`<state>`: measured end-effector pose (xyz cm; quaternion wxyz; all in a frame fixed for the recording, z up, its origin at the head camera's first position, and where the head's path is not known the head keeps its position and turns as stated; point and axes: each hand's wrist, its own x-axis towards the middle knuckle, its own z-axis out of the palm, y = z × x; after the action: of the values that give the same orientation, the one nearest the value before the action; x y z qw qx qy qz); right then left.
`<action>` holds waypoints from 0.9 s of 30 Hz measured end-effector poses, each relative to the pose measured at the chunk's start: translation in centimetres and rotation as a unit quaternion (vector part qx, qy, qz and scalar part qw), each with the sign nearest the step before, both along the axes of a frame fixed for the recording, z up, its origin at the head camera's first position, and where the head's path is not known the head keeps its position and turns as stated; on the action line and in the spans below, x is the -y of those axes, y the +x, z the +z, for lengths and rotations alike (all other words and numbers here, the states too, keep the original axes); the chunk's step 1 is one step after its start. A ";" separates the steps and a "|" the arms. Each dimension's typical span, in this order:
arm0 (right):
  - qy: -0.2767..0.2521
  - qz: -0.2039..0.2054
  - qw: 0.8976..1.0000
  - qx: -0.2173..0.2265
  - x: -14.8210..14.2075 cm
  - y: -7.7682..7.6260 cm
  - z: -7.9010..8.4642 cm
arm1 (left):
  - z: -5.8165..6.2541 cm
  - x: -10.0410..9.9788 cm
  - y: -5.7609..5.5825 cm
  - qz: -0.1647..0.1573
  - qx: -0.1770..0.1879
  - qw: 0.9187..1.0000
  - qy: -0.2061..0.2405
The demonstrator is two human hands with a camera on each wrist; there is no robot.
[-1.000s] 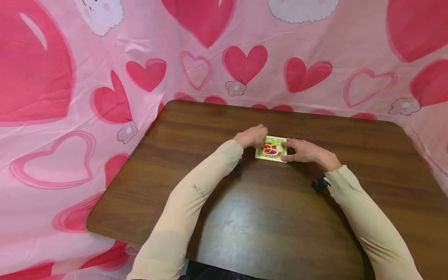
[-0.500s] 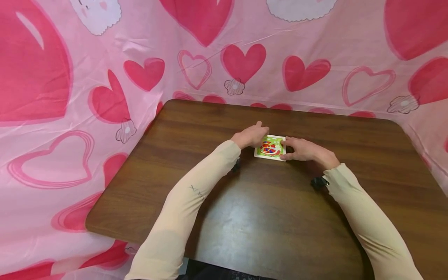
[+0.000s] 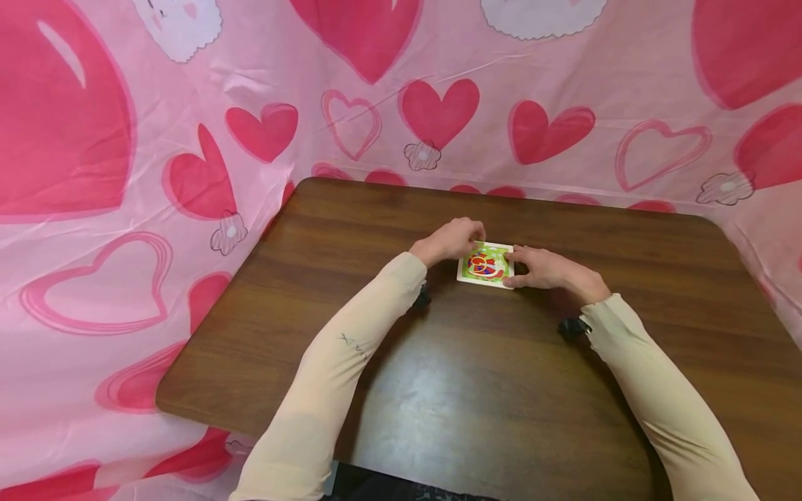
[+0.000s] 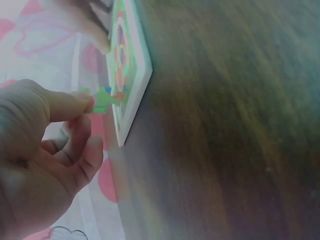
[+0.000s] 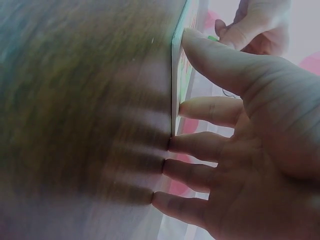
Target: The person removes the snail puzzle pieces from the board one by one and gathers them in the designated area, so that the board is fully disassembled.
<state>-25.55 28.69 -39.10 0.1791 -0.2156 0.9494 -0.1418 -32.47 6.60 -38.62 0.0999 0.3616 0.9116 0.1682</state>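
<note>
Just right of centre in the head view, my left hand pinches a green piece while my right hand, fingers extended, touches the board.

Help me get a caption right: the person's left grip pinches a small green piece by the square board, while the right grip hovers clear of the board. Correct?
Not quite: the right grip isn't clear of the square board. The right wrist view shows its thumb and index finger touching the board's edge. The left grip does pinch the small green piece.
</note>
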 end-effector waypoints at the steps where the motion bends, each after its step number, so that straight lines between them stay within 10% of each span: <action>1: 0.000 0.001 1.000 -0.001 0.0 0.0 0.0 | 0.0 0.1 -0.1 -0.003 0.004 1.000 0.010; 27: 0.007 -0.004 1.000 0.001 0.3 0.2 0.1 | 0.6 4.9 -0.7 0.024 0.050 0.996 0.077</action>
<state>-25.32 28.39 -39.02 0.1811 -0.2106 0.9509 -0.1364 -33.21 1.73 -38.03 0.1134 0.3373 0.8983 0.2578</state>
